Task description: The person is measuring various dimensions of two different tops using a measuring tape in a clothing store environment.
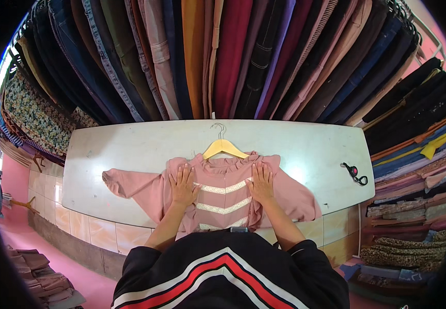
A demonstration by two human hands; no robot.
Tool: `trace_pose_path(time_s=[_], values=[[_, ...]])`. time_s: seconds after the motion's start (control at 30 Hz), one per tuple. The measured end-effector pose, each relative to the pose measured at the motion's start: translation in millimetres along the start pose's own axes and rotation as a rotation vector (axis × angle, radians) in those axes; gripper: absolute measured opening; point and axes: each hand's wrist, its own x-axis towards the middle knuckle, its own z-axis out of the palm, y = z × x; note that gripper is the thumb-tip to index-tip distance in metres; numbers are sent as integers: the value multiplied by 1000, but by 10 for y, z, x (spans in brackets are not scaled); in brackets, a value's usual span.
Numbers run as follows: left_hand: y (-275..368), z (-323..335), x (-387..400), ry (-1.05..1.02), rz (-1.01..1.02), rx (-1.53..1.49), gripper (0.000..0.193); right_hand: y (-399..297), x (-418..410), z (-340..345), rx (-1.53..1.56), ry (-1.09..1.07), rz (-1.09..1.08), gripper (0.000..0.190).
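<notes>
A pink blouse [225, 199] with white lace chevron bands and a ruffled neckline lies spread on a white table. Its collar surrounds the lower part of a wooden hanger [223, 147], whose metal hook points away from me. My left hand [184, 187] rests flat on the blouse beside the left end of the top lace band, fingers slightly apart. On the other side of the front, my right hand [261, 183] also lies flat, fingers pointing up toward the shoulder. One sleeve stretches out to the left; the other is spread to the right. The blouse's hem is hidden by my body.
Trousers and jeans [230, 61] hang in a dense row behind the white table [130, 143]. A small black strap device with a red button [355, 170] lies at the table's right. Folded clothes [412, 208] are stacked at right, others [45, 276] at lower left.
</notes>
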Motion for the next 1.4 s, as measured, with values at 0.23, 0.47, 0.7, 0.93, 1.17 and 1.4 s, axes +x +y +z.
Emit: trace_pose_path(time_s=[0.23, 0.47, 0.7, 0.93, 1.17, 1.4], values=[[-115, 67, 699, -125, -38, 41, 72, 98, 615, -42, 52, -74, 13, 67], [-215, 114, 1173, -154, -42, 17, 73, 132, 1114, -54, 18, -130, 42, 79], [-655, -89, 1116, -37, 110, -654, 60, 2, 1258, -186, 0, -217, 119, 82], [-1733, -75, -379, 390, -604, 223, 32, 57, 1240, -210, -51, -278, 174, 81], [-3006, -797, -1330, 427, -791, -292, 24, -70, 1304, -126, 18, -214, 133, 83], [-1952, -689, -497, 468, -546, 98, 52, 29, 1304, -187, -29, -234, 168, 82]])
